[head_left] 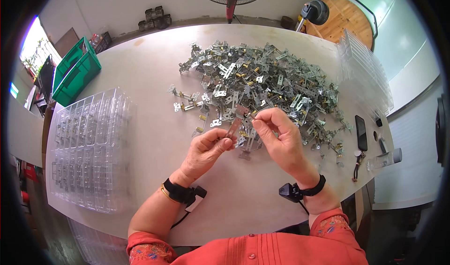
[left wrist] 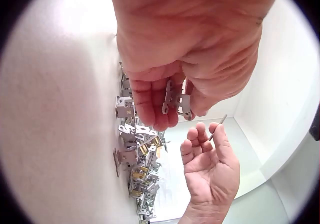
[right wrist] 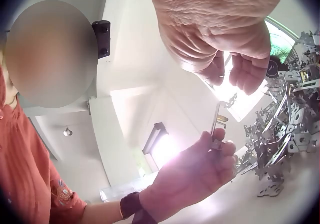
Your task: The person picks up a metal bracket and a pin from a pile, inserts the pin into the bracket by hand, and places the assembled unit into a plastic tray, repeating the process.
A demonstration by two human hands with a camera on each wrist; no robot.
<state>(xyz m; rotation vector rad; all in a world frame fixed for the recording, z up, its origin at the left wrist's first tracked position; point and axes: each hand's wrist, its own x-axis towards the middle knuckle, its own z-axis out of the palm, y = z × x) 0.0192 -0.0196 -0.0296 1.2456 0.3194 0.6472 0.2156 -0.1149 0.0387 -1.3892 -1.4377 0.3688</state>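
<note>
With twelve o'clock straight ahead of you and your hands at the dial's centre, your left hand (head_left: 209, 149) has its thumb and fingers closed round one metal bracket (head_left: 233, 128), which juts up toward one o'clock. Your right hand (head_left: 281, 136) pinches a thin metal pin (left wrist: 217, 127) between thumb and forefinger. The pin is just beside the bracket's upper end; you cannot tell whether the two touch.

Between twelve and one lies the big loose heap of metal brackets (head_left: 272, 79), some with brass-coloured parts, its near edge right by your fingertips. At nine stand clear compartment boxes (head_left: 115, 171), with metal pieces showing in some cells; at ten, a green crate (head_left: 86, 72). A stack of clear trays (head_left: 363, 72) sits at two, a phone (head_left: 361, 132) at three, and a clear bottle (head_left: 382, 160) just past it. A fan (head_left: 232, 2) stands beyond the table (head_left: 154, 68) at twelve.
</note>
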